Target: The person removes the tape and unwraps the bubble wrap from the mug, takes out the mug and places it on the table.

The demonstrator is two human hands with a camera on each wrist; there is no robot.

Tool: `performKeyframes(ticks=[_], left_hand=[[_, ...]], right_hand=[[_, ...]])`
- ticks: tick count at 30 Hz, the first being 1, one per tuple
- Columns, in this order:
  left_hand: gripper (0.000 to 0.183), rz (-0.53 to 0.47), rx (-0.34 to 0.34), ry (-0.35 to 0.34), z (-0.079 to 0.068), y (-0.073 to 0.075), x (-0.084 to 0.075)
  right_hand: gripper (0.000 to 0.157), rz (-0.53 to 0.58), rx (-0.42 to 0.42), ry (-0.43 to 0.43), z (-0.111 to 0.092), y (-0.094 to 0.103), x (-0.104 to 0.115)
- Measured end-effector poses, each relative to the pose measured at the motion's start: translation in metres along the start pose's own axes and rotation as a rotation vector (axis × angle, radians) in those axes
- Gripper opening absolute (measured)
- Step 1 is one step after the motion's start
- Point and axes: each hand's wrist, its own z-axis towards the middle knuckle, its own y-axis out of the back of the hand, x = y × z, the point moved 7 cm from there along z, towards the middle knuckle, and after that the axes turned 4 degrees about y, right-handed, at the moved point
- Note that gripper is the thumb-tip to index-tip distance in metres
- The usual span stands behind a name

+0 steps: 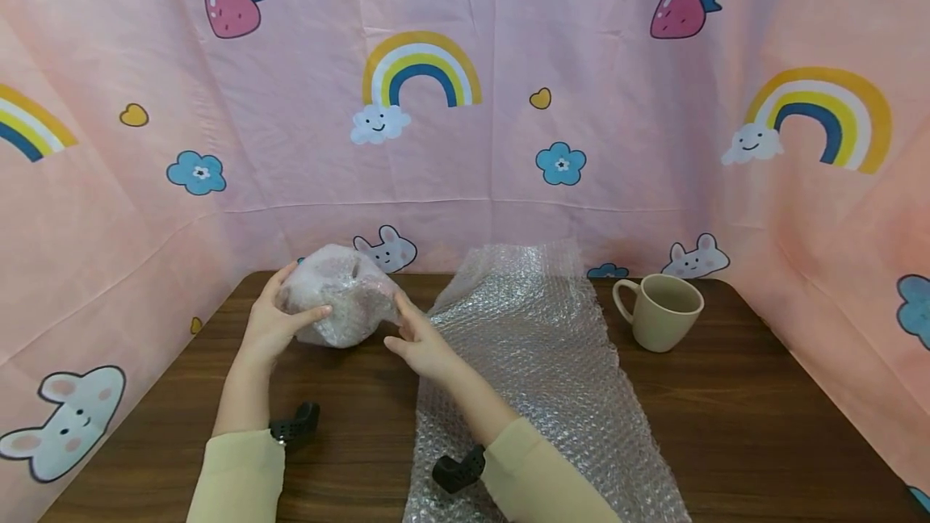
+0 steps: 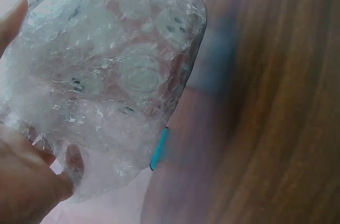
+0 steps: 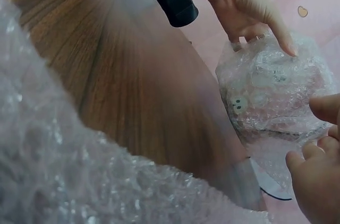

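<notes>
A bubble-wrapped bundle (image 1: 341,297) is near the back left of the dark wooden table. Pinkish areas and pale shapes with small dark marks show through its layers (image 2: 127,70), but I cannot tell what is inside. My left hand (image 1: 272,325) grips its left side, thumb across the front. In the left wrist view the fingers (image 2: 32,176) curl at the wrap's edge. At the bundle's right end, my right hand (image 1: 425,345) holds the loose wrap with bent fingers, its thumb lower and nearer me. In the right wrist view both hands flank the bundle (image 3: 271,91).
A long sheet of bubble wrap (image 1: 530,361) lies from the table's back to its front, partly under my right forearm. A beige mug (image 1: 663,315) stands at the back right, handle to the left. Patterned pink cloth (image 1: 501,160) hangs behind and beside the table (image 1: 748,410).
</notes>
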Motion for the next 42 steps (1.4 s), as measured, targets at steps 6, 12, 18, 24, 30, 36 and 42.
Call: performKeyframes(ticks=[6, 12, 18, 24, 30, 36, 42], left_hand=[[0.102, -0.019, -0.023, -0.015, -0.002, 0.003, -0.009], [0.101, -0.016, -0.034, -0.019, -0.002, 0.004, -0.017], [0.1, 0.012, -0.061, -0.042, -0.003, 0.004, -0.025], [0.099, 0.0, -0.063, -0.06, -0.005, 0.003, -0.034], [0.097, -0.021, -0.066, -0.057, -0.01, 0.001, -0.043], [0.096, -0.032, -0.081, -0.07, -0.015, -0.002, -0.054], [0.095, -0.051, -0.087, -0.099, -0.018, -0.008, -0.065]], right_hand=[[0.071, -0.04, -0.026, 0.068, 0.0, 0.004, 0.013], [0.07, -0.078, -0.076, 0.078, -0.001, 0.009, 0.017], [0.069, -0.098, -0.128, 0.092, -0.003, 0.015, 0.025], [0.063, -0.121, -0.208, 0.127, -0.006, 0.023, 0.032], [0.058, -0.148, -0.28, 0.162, -0.009, 0.029, 0.04], [0.055, -0.147, -0.343, 0.186, -0.015, 0.033, 0.049], [0.053, -0.141, -0.401, 0.219, -0.025, 0.038, 0.06]])
